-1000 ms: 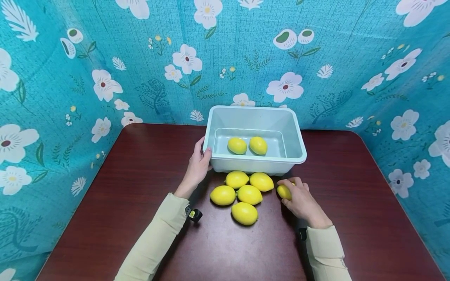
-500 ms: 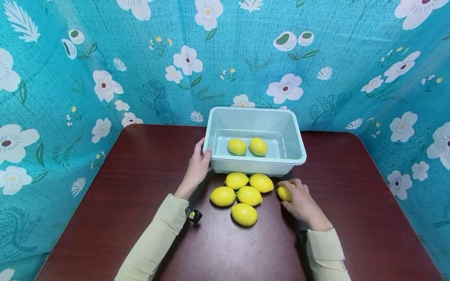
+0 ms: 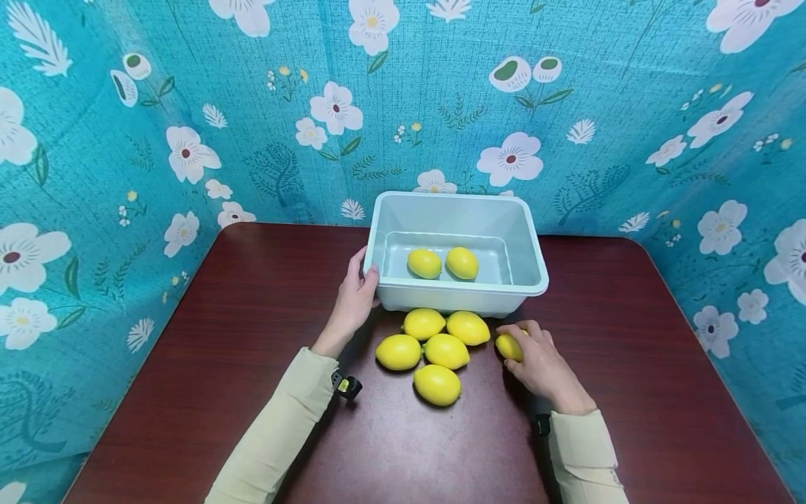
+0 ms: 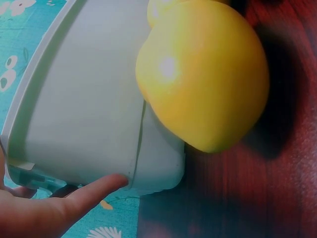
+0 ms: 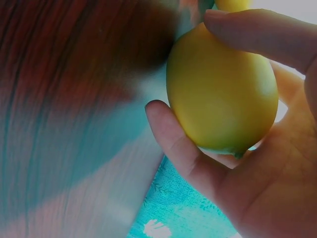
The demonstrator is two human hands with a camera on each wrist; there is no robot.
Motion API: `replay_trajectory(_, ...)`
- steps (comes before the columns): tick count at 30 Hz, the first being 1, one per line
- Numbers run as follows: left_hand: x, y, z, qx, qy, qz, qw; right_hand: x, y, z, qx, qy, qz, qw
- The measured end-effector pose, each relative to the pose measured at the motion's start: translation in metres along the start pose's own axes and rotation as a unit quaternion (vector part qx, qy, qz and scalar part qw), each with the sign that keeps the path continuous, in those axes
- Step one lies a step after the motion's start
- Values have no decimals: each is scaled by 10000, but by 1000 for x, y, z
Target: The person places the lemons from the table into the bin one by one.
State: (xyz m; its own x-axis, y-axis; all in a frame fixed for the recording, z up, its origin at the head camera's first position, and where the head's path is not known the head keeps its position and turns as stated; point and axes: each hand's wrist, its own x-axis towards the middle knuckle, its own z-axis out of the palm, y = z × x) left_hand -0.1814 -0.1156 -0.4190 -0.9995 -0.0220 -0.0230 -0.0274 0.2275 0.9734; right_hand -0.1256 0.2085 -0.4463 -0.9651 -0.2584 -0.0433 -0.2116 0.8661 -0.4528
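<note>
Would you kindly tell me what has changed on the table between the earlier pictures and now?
Nothing on the table has visibly moved, been taken up or let go; the whole head view only shifted slightly. The right hand still grips a lemon, the left hand still holds the bin, two lemons lie inside and five lemons in front.

Dial centred on the tub [image 3: 453, 299], head view. Tub: smooth moulded plastic, low sheen. Lemons [image 3: 437, 385], inside and at 6 o'clock: smooth, glossy skin. Table [image 3: 478, 451]: wood-grain, polished, reflective at 6 o'clock. Cloth [image 3: 415, 77], 12 o'clock: woven texture, matt. Sleeves [image 3: 277, 413], 8 and 5 o'clock: matt cloth.
</note>
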Motion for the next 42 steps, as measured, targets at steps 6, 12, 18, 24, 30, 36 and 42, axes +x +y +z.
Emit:
replay_trajectory(6,-1,1,0,-18,-4,-70,10000,-1,2,0,-67,50,12,10000)
replay_trajectory(12,0,0,0,27,9,-79,10000,-1,2,0,-38,75,-10,10000)
replay_trajectory(18,0,-2,-1,14,-15,-59,10000,-2,3,0,-9,127,-47,9999)
replay_trajectory(24,0,-1,-1,-8,-45,-72,10000,-2,3,-1,20,141,8,9999)
replay_trajectory(30,0,-1,-1,10,-36,-71,10000,-3,2,-2,14,163,64,9998)
replay_trajectory(36,0,-1,0,15,-25,-50,10000,-4,2,-3,73,237,37,9997)
replay_trajectory(42,0,-2,-1,33,-22,-34,10000,-4,1,-5,118,329,40,9994)
